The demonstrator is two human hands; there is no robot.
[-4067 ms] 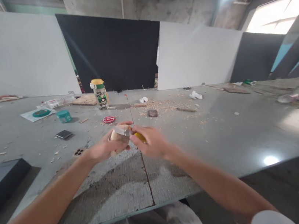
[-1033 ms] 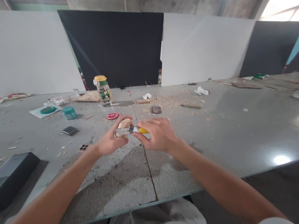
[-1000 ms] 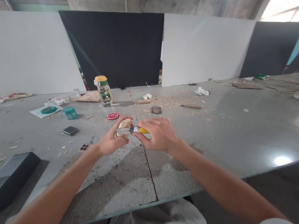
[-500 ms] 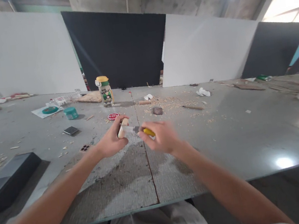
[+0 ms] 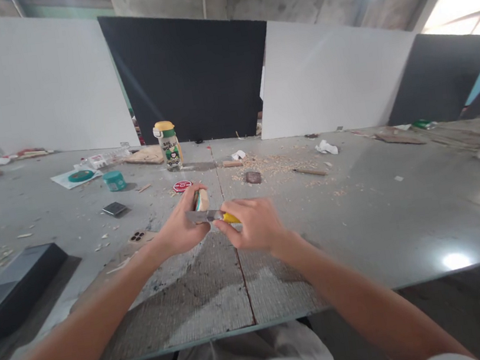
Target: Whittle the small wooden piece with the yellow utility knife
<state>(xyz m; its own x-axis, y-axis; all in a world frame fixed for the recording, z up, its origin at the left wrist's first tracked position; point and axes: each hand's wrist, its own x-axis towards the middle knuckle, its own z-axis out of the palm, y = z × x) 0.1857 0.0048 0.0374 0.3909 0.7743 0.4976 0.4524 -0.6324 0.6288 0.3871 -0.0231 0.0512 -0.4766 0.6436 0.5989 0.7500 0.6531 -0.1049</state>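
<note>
My left hand is closed around a small pale block, wood-like, with a teal stripe along one side. Its lower part is hidden by my fingers and the blade. In my right hand is a utility knife with a yellow handle. Its wide grey blade points left and crosses in front of the block, close above my left thumb. Whether the edge touches the block I cannot tell.
Beyond my hands lie a red round lid, a brown block and a thin stick among shavings. A bottle and teal jar stand at the back left. A black case sits at left.
My right hand has moved slightly left, carrying the knife blade farther across toward my left hand. The pale block has turned, and its teal stripe now shows.
</note>
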